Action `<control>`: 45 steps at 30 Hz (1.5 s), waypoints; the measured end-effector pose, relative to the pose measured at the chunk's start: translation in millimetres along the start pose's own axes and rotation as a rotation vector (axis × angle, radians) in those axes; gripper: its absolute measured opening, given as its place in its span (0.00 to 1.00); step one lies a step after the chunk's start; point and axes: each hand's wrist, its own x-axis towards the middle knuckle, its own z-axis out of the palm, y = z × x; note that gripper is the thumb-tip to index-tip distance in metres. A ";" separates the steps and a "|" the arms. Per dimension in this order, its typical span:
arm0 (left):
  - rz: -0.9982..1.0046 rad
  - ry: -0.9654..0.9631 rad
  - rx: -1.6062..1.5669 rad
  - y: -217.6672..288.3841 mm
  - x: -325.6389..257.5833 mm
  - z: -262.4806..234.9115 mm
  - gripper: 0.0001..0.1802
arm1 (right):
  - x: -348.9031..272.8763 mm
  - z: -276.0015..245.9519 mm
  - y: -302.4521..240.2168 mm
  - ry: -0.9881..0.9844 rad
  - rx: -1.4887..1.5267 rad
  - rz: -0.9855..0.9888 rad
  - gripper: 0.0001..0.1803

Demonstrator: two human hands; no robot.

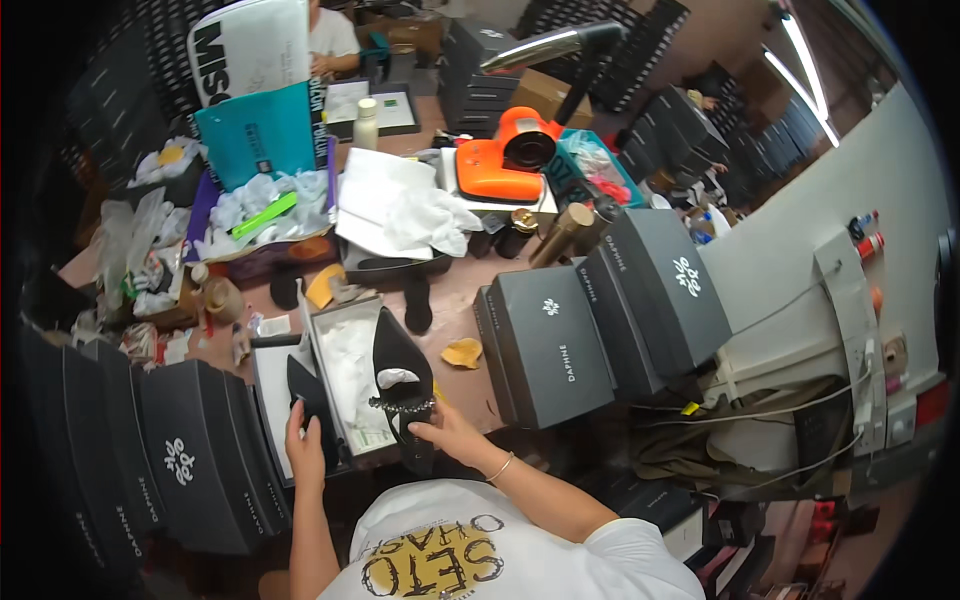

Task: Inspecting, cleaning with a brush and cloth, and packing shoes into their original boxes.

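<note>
My right hand [452, 434] grips a black pointed shoe [399, 347] near its heel end, toe pointing away from me. A dark beaded strap [402, 405] crosses this shoe, and a white wad [397, 377] sits inside it. My left hand [305, 446] is closed on a second black pointed shoe [309, 385]; its lower part is partly hidden by my fingers. Under the left shoe is a white-lined tray or lid [272, 375]. Between the shoes stands an open shoe box [348, 350] with white tissue paper inside.
Dark grey shoe boxes [552, 345] are stacked at the right, and more boxes [205, 450] stand at the left. Farther back are white paper sheets [392, 200], an orange machine [500, 165] and a purple bin [212, 210]. Another person [334, 38] sits across the table.
</note>
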 end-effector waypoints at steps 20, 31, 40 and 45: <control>0.453 0.222 0.574 -28.0 15.6 -32.7 0.25 | 19.3 13.6 41.6 -0.061 0.685 0.052 0.16; -0.768 -0.093 -0.468 -89.8 -12.7 -34.9 0.21 | 7.1 6.9 46.1 -0.089 0.728 0.096 0.20; -0.816 -0.229 -0.948 -137.3 -6.0 -10.8 0.22 | 3.2 12.2 46.1 -0.114 0.753 0.057 0.21; -0.705 -0.109 -0.944 -119.1 -21.6 -24.7 0.12 | 7.4 16.9 44.3 -0.144 0.685 0.006 0.21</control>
